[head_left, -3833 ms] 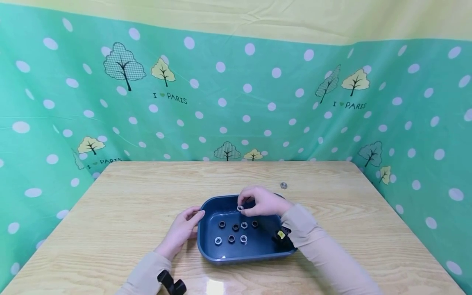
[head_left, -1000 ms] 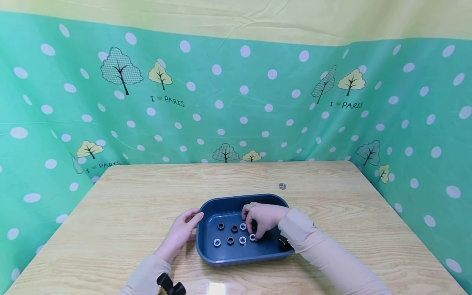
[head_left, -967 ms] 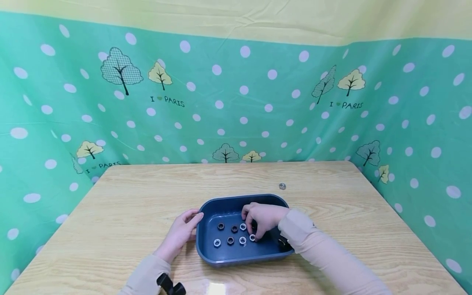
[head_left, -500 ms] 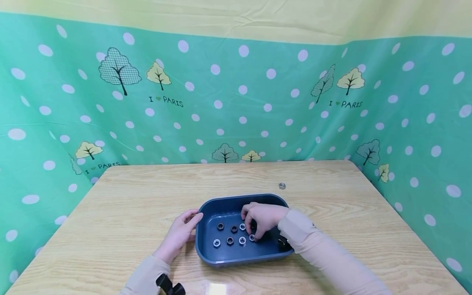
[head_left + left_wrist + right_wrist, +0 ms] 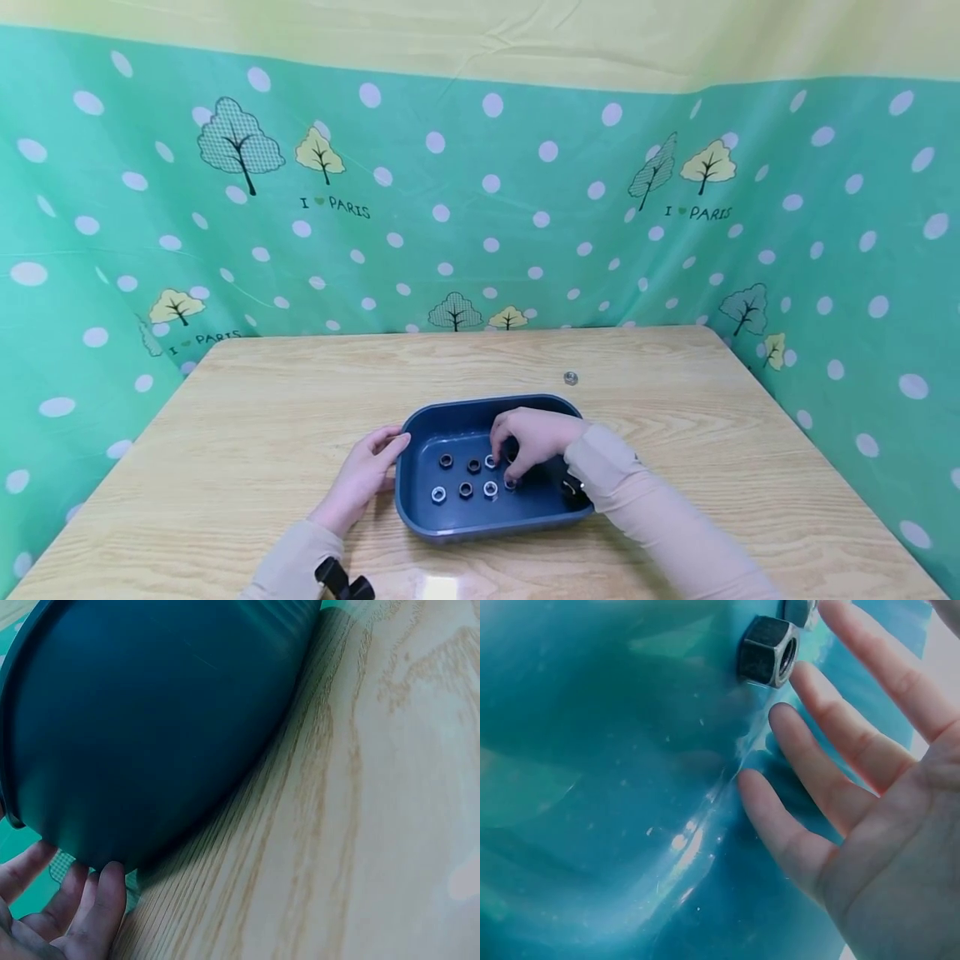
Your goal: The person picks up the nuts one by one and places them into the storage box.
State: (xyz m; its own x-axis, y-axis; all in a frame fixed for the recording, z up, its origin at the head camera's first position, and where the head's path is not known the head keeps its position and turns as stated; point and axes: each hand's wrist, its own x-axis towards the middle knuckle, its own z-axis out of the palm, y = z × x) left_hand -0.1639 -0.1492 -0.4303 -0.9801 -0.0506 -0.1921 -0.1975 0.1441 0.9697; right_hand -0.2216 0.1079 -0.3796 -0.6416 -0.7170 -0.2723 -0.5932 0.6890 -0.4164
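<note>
In the head view a dark blue tray [image 5: 480,532] stands on the table. My left hand [image 5: 365,471] grips its left side, thumb over the rim; in the left wrist view its fingers [image 5: 109,896] touch the outer wall. Over the tray's right half is my right hand [image 5: 536,437], fingers spread and thumb by a silver nut [image 5: 510,484] at the right end of the front row. Its fingertips reach near another silver nut [image 5: 490,462]. A dark nut [image 5: 769,652] lies by its extended fingers [image 5: 810,761] in the right wrist view.
Several more dark and silver nuts, among them a dark nut [image 5: 446,461] and a silver nut [image 5: 438,495], lie in two rows on the tray floor. One silver nut [image 5: 571,378] lies on the wooden table [image 5: 300,400] behind the tray. A patterned curtain [image 5: 420,192] hangs around the table.
My right hand carried a silver nut from above the tray's back to the front row and set it down. Its fingers have now spread off the nut. The left hand stays on the tray.
</note>
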